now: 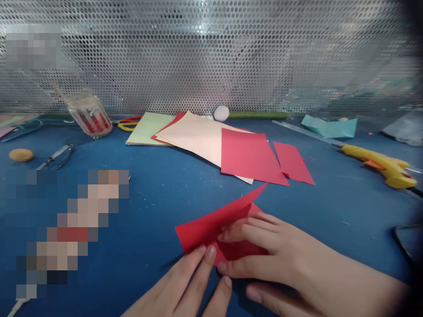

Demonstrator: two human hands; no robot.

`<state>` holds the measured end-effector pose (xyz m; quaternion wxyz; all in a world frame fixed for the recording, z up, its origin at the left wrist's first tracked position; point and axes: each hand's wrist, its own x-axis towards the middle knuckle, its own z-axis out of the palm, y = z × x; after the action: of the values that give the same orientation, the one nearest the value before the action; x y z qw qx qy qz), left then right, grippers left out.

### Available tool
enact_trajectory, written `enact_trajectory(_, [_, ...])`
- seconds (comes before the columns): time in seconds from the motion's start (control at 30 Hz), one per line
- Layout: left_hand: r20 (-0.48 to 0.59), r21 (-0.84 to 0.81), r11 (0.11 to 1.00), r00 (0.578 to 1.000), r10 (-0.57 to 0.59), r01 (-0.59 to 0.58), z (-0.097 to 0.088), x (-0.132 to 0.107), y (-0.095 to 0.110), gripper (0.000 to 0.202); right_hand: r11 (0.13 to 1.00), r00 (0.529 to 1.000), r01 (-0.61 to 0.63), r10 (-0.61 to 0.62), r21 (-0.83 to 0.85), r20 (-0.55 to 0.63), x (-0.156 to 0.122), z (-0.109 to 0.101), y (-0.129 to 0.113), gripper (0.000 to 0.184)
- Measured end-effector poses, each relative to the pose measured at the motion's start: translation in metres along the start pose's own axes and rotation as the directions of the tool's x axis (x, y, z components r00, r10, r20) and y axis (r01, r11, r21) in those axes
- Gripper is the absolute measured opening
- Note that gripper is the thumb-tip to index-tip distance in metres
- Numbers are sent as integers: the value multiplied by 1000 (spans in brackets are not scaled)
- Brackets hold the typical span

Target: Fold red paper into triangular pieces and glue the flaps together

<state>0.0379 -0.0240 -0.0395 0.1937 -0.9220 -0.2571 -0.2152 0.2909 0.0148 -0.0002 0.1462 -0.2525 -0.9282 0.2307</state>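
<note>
Head view | left hand (185, 286) fingertips pin folded red paper (211, 226) | right hand (264, 255) flat, pressing it

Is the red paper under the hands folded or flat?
Folded. The red paper has one pointed flap lifted, and both the left hand and right hand press it.

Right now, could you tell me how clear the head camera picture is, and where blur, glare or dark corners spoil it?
In the head view, the red paper and both hands, left hand and right hand, are fairly sharp; two patches at the left are blocked out in coarse squares; the perforated metal screen glints with glare; the right edge darkens into a vignette, and the yellow glue gun there looks soft and stretched.
</note>
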Motion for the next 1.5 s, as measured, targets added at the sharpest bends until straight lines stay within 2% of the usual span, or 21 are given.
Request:
enact_trajectory(0.2, [57,22,994,993,106,-107,7,-9,2,32,1000,1000,-1,1,4,-27,-7,-4,9,28])
enact_trajectory(0.4, [133,37,986,979,157,-163,8,-10,0,28,986,988,155,-156,59,12,-3,-13,16,28])
enact_trajectory(0.6, [198,70,975,961,192,-209,5,-12,-2,32,986,996,86,-89,145,20,-7,-16,18,24])
enact_trajectory(0.77, [219,95,977,961,169,-193,5,-11,2,33,989,990,118,-124,85,65,-6,-13,19,26])
enact_trajectory(1.07, [201,106,977,966,160,-184,2,-7,0,31,993,992,114,-115,16,53,-5,-13,17,26])
enact_trajectory(1.5, [183,113,982,975,129,-152,1,-6,1,32,996,998,38,-41,87,37,-3,-12,17,22])
